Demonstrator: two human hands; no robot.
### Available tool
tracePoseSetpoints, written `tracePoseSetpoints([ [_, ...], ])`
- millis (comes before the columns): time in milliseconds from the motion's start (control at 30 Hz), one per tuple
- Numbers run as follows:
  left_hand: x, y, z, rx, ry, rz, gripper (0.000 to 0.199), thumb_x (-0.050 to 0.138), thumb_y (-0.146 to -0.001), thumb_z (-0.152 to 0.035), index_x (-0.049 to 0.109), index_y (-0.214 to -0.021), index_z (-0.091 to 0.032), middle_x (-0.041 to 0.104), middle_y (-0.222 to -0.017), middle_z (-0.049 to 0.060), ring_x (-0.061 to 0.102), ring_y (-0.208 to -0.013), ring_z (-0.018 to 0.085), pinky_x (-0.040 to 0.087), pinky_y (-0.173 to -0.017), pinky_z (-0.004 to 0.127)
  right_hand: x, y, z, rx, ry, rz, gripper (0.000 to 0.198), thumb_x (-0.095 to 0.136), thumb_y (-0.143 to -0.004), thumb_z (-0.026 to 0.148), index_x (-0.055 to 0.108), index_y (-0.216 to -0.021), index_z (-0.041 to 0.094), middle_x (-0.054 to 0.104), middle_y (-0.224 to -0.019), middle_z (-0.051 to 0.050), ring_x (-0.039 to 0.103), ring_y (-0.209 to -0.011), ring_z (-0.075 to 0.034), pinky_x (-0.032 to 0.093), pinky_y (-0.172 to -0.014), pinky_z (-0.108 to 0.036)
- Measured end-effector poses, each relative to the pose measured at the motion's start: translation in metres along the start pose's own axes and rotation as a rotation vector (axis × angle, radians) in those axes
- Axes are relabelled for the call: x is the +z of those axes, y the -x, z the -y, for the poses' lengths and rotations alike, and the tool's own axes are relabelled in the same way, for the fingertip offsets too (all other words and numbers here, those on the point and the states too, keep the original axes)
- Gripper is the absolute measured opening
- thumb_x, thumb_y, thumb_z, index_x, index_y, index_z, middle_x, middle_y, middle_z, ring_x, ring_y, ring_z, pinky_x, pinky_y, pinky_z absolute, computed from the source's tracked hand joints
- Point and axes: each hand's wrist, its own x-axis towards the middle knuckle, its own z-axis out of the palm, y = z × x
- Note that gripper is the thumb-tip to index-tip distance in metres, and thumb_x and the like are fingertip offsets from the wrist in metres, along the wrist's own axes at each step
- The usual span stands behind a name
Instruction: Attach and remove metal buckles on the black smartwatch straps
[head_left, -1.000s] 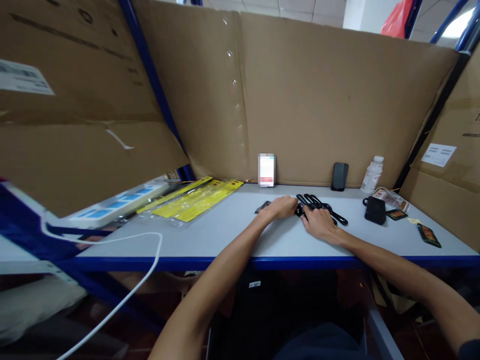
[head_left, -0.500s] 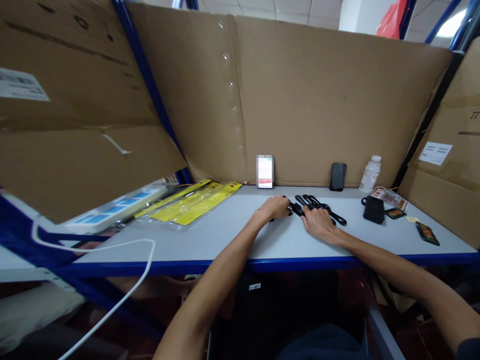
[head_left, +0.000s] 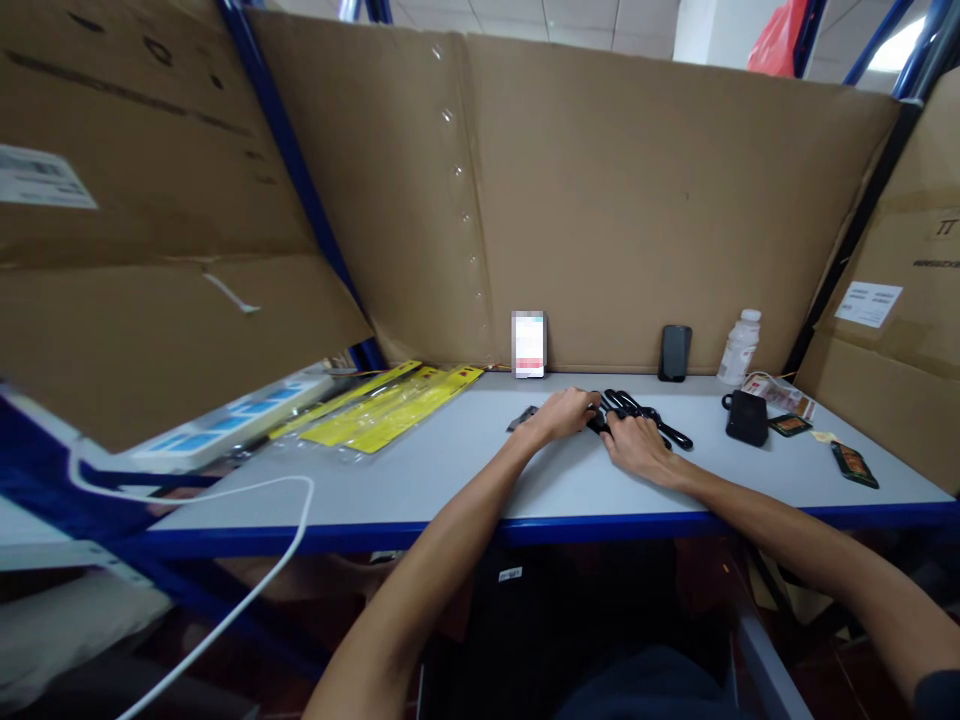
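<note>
A glossy black cable (head_left: 636, 406), folded in several loops, lies on the table in front of me. My left hand (head_left: 571, 412) has its fingers curled over the cable's left end, and the fingertips hide most of what they pinch. Close beside it, my right hand (head_left: 636, 443) rests low on the table with its fingers bent onto the same black cable. The two hands almost meet there. Just left of my left wrist lies a small dark piece (head_left: 520, 419), too partly covered to name.
A lit phone (head_left: 529, 345) and a dark phone (head_left: 676, 353) lean on the cardboard back wall. To the right are a bottle (head_left: 739, 348), a black case (head_left: 747, 418) and small dark packets (head_left: 854, 465). Yellow packages (head_left: 409, 410) and a white power strip (head_left: 240, 420) lie left.
My left hand has shifted right, closer to my right hand, along the black cable. The small dark piece now shows left of it. My right hand has barely moved.
</note>
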Motion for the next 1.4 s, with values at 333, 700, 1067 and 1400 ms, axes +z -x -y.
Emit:
tracePoseSetpoints([
  [333, -0.009, -0.007, 0.029, -0.157, 0.278, -0.309, 0.019, 0.061, -0.093, -0.026, 0.077, -0.096, -0.017, 0.075, -0.084, 0.005, 0.064, -0.077, 0.018, 0.041, -0.07, 0.026, 0.002, -0.006, -0.009, 0.025, -0.055, -0.02, 0.033, 0.045, -0.104, 0.035, 0.066, -0.121, 0.016, 0.077, -0.105, -0.015, 0.074, -0.1, -0.031, 0.049, -0.084, -0.036],
  [700, -0.003, -0.019, 0.063, -0.575, 0.861, -0.454, 0.02, 0.057, -0.093, -0.019, 0.066, -0.076, -0.011, 0.066, -0.065, 0.004, 0.066, -0.058, 0.014, 0.046, -0.055, 0.021, -0.001, -0.017, -0.032, 0.084, -0.162, -0.259, 0.032, 0.038, -0.109, 0.038, 0.062, -0.119, 0.02, 0.076, -0.098, -0.01, 0.07, -0.09, -0.026, 0.035, -0.068, -0.03],
  [1067, 0.002, -0.023, 0.063, -0.559, 0.993, -0.427, 0.019, 0.055, -0.096, -0.014, 0.059, -0.077, -0.012, 0.062, -0.061, 0.001, 0.065, -0.049, 0.012, 0.048, -0.047, 0.018, 0.001, -0.02, -0.036, 0.056, -0.153, -0.305, 0.031, 0.042, -0.106, 0.04, 0.066, -0.113, 0.021, 0.076, -0.09, -0.008, 0.068, -0.081, -0.025, 0.031, -0.065, -0.031],
  [1400, 0.01, -0.027, 0.063, -0.478, 0.886, -0.348, 0.01, 0.059, -0.089, -0.012, 0.067, -0.083, -0.01, 0.067, -0.069, 0.004, 0.065, -0.054, 0.012, 0.045, -0.046, 0.017, -0.014, -0.043, -0.115, 0.329, -0.082, -0.183, 0.034, 0.045, -0.103, 0.036, 0.072, -0.113, 0.019, 0.076, -0.114, -0.015, 0.068, -0.109, -0.028, 0.042, -0.076, -0.03],
])
